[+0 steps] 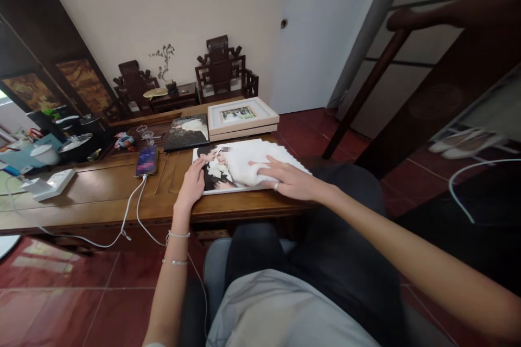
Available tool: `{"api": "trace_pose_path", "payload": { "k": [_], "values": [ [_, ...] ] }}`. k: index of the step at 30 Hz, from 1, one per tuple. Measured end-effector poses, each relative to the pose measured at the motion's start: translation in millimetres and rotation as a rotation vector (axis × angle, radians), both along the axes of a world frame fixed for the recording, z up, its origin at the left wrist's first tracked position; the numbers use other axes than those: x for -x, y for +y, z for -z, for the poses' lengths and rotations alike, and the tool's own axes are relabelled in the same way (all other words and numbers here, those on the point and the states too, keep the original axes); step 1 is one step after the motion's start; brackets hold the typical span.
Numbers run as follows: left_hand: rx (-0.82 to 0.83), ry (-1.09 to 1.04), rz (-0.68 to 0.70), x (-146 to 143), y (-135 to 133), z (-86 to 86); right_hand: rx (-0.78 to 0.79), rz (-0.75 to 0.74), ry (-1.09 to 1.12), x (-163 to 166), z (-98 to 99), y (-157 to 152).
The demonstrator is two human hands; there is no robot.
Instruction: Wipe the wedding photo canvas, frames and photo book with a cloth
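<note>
A flat photo panel with a printed picture of two people lies near the table's front edge. My left hand rests at its left edge, fingers stretched out over the picture. A fluffy white cloth with a ragged edge covers much of the panel's right side. On this cloth lies my right hand, fingers extended and apart, a ring showing on one. Behind the panel are a stack of pale framed pictures and a dark photo panel beside it.
A phone on a white charging cable lies to the left on the wooden table. Farther left stand a white power strip and a dark pot. A wooden chair arm rises at the right.
</note>
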State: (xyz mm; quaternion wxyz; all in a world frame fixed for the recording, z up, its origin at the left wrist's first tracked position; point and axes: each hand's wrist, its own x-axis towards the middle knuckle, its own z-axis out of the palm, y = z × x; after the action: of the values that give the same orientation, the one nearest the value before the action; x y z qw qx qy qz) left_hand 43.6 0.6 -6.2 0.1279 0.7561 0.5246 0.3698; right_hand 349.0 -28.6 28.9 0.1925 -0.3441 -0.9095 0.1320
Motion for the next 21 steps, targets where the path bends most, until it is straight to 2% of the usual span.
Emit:
{"api": "trace_pose_path", "payload": {
  "k": [4,8,10,14,17,21],
  "values": [
    [0.012,-0.004,0.008,-1.3,-1.7,-2.5,-0.007,0.196,-0.066,13.7,-3.1,31.2],
    [-0.038,-0.069,-0.009,-5.8,-6.2,-10.2,0.000,0.295,-0.084,67.4,-13.8,47.7],
    [-0.086,-0.163,-0.044,-6.2,-8.3,-14.1,-0.023,0.223,-0.068,94.3,-17.4,45.3],
    [-0.200,-0.268,-0.108,-2.7,-10.5,-19.1,-0.079,-0.132,-0.079,117.9,-20.0,21.3],
    [-0.222,-0.215,-0.135,-2.0,-10.9,-17.2,-0.075,-0.259,-0.077,105.5,-19.1,-6.1],
    [-0.043,-0.059,-0.214,-4.7,-8.0,-6.9,-0.035,-0.202,-0.051,66.7,-13.7,-31.0]
  ]
}}
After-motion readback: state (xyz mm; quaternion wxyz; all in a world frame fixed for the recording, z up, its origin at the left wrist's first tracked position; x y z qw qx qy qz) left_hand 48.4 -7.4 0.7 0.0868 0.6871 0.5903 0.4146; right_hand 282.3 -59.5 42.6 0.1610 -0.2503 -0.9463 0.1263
